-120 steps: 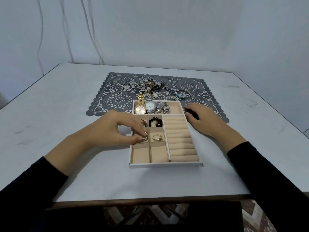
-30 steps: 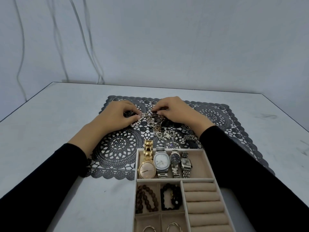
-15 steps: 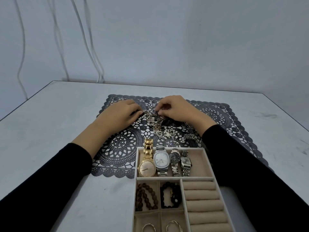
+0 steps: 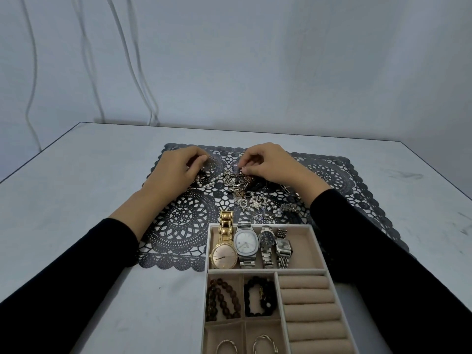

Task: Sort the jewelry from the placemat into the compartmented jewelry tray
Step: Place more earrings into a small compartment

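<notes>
Silvery, beaded and limp, the tangled heap of jewelry (image 4: 242,186) lies on the dark lace placemat (image 4: 184,223) between both hands. The right hand (image 4: 268,164) pinches a strand at its fingertips. The left hand (image 4: 178,171) curls beside the white pearl strand (image 4: 212,181), grip unclear. Chains probably snag: lift one piece by its clasp.

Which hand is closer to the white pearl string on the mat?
Left. The pearl string runs out from under the left hand. The right hand is off to the string's right, pinching at the jewelry pile.
</notes>
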{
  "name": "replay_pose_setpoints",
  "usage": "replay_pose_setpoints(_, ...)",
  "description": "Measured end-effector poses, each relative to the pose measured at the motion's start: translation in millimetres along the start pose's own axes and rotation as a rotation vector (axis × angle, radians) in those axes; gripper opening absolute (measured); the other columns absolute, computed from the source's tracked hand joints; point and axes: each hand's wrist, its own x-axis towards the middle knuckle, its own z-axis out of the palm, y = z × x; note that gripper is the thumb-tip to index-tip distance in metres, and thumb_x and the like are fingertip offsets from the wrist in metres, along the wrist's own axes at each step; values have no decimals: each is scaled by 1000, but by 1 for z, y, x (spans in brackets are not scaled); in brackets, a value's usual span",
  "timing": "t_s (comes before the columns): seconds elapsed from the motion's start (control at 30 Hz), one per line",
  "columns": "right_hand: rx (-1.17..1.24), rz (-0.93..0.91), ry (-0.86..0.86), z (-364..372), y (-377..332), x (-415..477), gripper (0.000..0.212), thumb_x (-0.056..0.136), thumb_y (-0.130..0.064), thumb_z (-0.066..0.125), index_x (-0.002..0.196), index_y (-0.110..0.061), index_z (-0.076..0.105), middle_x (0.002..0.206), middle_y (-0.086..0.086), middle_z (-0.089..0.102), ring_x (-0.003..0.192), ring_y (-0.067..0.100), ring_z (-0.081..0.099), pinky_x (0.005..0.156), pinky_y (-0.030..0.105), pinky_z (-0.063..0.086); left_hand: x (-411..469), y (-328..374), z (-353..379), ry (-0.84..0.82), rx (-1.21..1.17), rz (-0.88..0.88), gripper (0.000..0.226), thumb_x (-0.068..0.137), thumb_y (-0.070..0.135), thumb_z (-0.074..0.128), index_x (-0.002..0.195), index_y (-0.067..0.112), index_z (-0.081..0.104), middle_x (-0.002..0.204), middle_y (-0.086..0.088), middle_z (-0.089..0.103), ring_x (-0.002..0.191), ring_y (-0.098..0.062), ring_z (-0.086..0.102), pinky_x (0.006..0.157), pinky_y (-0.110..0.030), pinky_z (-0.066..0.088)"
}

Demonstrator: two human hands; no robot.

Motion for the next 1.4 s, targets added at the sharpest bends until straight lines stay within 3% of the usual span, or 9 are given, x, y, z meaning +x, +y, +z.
replay_pose_setpoints(0.27, -7, -8, 7, -2, 2, 0, 7, 85, -15, 70, 91, -16, 73, 87, -4, 71, 79, 7, 63, 71, 12, 48, 0, -4, 2, -30, -45, -39, 13, 95, 23, 62, 105, 21, 71, 94, 6, 72, 84, -9, 64, 79, -21, 47)
replay_pose_setpoints(0.43, -39, -35, 38, -1, 1, 0, 8, 88, -19, 67, 94, -17, 71, 87, -5, 68, 80, 6, 58, 72, 17, 44, 0, -3, 2, -18, -81, -63, 14, 95, 22, 62, 104, 22, 72, 91, 9, 71, 84, -7, 63, 73, -6, 42)
replay_pose_setpoints(0.57, -20, -27, 96, 1, 1, -2, 10, 91, -23, 63, 96, -18, 71, 80, -9, 65, 69, 0, 52, 64, 15, 39, 1, -1, 1, -18, -110, -80, 15, 95, 22, 63, 105, 21, 74, 92, 12, 69, 87, -6, 63, 74, -5, 42)
replay_pose_setpoints(0.8, 59, 8, 184, 4, 1, -6, 9, 90, -23, 65, 94, -19, 72, 85, -2, 72, 80, 12, 63, 73, 21, 50, 0, -3, 0, -21, -114, -54, 15, 94, 15, 64, 103, 19, 74, 93, 7, 71, 83, 8, 60, 70, 1, 40)
replay_pose_setpoints(0.93, 166, 39, 221, 1, -1, -12, 9, 89, -23, 66, 94, -19, 73, 82, -1, 72, 80, 20, 67, 77, 25, 54, -2, 2, -3, 11, -109, -40, 13, 94, 13, 62, 100, 18, 73, 88, 5, 69, 79, 3, 60, 68, -7, 43)
replay_pose_setpoints(1.1, 332, 81, 299, -1, -5, -21, 8, 85, -22, 71, 91, -18, 75, 83, 7, 74, 78, 25, 68, 80, 42, 57, -9, 8, -7, 61, -123, -13, 12, 94, 12, 61, 99, 17, 71, 89, 4, 68, 79, -4, 62, 73, -18, 49)
replay_pose_setpoints(1.23, 386, 64, 357, -2, -14, -31, 10, 84, -19, 72, 91, -12, 73, 82, 10, 73, 72, 18, 65, 73, 34, 55, -15, 15, -11, 145, -175, -4, 11, 94, 12, 62, 98, 16, 72, 83, 13, 65, 76, 9, 60, 69, -3, 41)
replay_pose_setpoints(1.33, 388, 57, 389, -3, -22, -42, 10, 85, -18, 71, 91, -10, 72, 82, 6, 74, 75, 17, 68, 73, 28, 56, -22, 21, -15, 212, -198, -2, 11, 93, 14, 63, 99, 16, 73, 84, 12, 67, 77, 3, 61, 74, -8, 44)
replay_pose_setpoints(1.4, 398, 52, 421, -4, -29, -51, 10, 85, -18, 71, 92, -10, 72, 82, 6, 73, 72, 11, 67, 64, 19, 53, -28, 25, -18, 244, -229, -2, 12, 93, 15, 64, 100, 16, 74, 85, 11, 68, 79, 1, 63, 76, -12, 48)
